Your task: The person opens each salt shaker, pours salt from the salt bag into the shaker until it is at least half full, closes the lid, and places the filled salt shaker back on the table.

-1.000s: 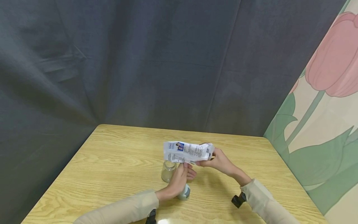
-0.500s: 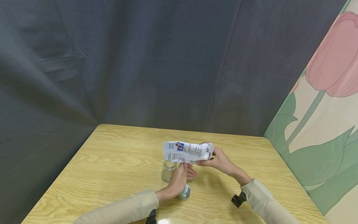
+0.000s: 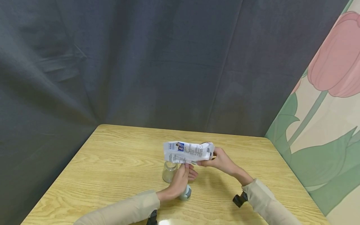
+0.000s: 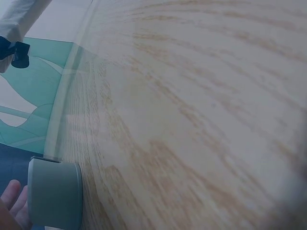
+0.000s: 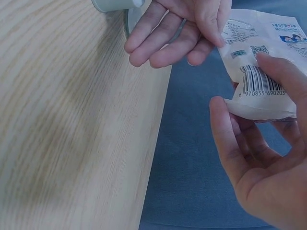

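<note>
A white printed packet (image 3: 188,152) is held tilted over the mouth of a clear glass jar (image 3: 167,175). My right hand (image 3: 222,162) grips the packet's right end. In the right wrist view its thumb lies across the barcode side and the fingers are underneath. My left hand (image 3: 177,183) is beside the jar, its thumb tip at the packet's lower edge. Straight fingers of that left hand (image 5: 175,36) show in the right wrist view, with the jar partly hidden behind them. A pale green cylindrical lid (image 4: 55,194) stands on the table by the left wrist.
The wood-grain table (image 3: 118,150) reaches back to a dark curtain (image 3: 168,68). A wall with a tulip pattern (image 3: 332,125) rises along the right side. Black wrist cameras (image 3: 240,200) hang below the cuffs.
Almost nothing differs. The packet and the right hand have shifted very slightly to the left; the left hand, jar and lid are where they were.
</note>
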Available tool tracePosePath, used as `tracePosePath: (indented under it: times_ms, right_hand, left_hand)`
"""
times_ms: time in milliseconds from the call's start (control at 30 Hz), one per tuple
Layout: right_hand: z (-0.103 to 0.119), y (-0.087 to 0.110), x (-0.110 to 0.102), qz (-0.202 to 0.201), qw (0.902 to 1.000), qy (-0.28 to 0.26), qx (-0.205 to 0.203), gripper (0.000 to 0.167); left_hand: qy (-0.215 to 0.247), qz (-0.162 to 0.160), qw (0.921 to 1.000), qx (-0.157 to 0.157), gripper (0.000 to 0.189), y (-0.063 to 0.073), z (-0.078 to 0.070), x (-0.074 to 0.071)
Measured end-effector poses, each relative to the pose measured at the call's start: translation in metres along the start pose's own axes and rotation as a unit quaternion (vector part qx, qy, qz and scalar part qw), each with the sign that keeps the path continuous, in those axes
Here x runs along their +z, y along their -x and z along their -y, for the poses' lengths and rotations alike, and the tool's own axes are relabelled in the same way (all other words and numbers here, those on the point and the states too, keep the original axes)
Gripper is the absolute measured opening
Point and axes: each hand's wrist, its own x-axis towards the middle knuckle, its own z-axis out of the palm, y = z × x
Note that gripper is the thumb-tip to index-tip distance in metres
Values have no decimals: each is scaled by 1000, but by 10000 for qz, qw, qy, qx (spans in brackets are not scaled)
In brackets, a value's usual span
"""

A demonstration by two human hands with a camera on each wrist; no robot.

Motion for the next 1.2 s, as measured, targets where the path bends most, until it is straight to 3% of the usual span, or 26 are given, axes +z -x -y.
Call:
tracePosePath:
  times_ms: [433, 700, 1000, 1200]
  right_hand:
    - [-1, -1, -2, 34, 9998, -40, -177, 43]
    - [1, -1, -2, 74, 9998, -15, -159, 43]
    - [0, -1, -2, 41, 9998, 57, -198, 43]
    - [0, -1, -2, 40, 9998, 89, -144, 43]
  left_hand:
    - [-113, 8, 9999, 10, 35, -1, -1, 1]
    - [-28, 19, 10000, -57, 33, 4, -24, 2]
    - [-200, 61, 9998, 27, 38, 0, 0, 0]
    - [-253, 59, 9997, 16, 38, -1, 1, 0]
